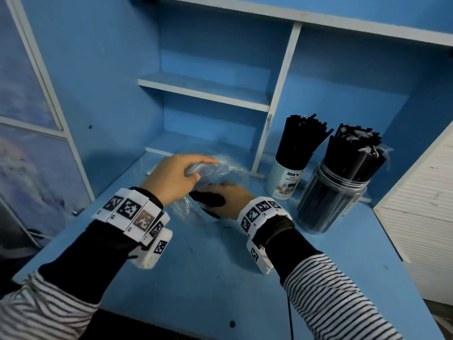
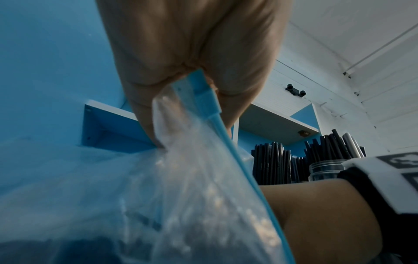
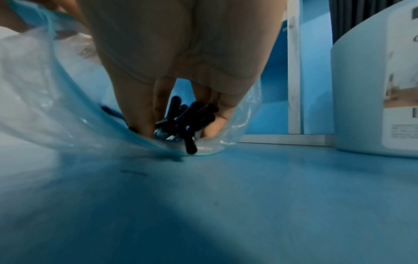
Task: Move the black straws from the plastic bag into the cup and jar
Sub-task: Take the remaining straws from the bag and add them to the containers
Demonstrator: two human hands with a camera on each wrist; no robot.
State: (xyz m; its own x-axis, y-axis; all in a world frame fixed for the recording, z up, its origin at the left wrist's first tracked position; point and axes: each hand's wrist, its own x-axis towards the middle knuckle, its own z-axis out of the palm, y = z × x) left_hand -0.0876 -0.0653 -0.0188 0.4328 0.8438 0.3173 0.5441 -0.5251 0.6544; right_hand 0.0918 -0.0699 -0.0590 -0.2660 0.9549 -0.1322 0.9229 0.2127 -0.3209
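Observation:
A clear plastic bag with a blue zip strip lies on the blue desk. My left hand pinches its upper edge and holds the mouth up. My right hand reaches inside the bag, its fingers curled round a bundle of black straws whose ends show at the bag's mouth. To the right stands a pale cup packed with upright black straws. Beside it, a clear jar also holds many black straws.
The desk has a hutch behind with a small shelf and a white divider. A white panel borders the right side, close to the jar. A dark cable hangs at the front edge.

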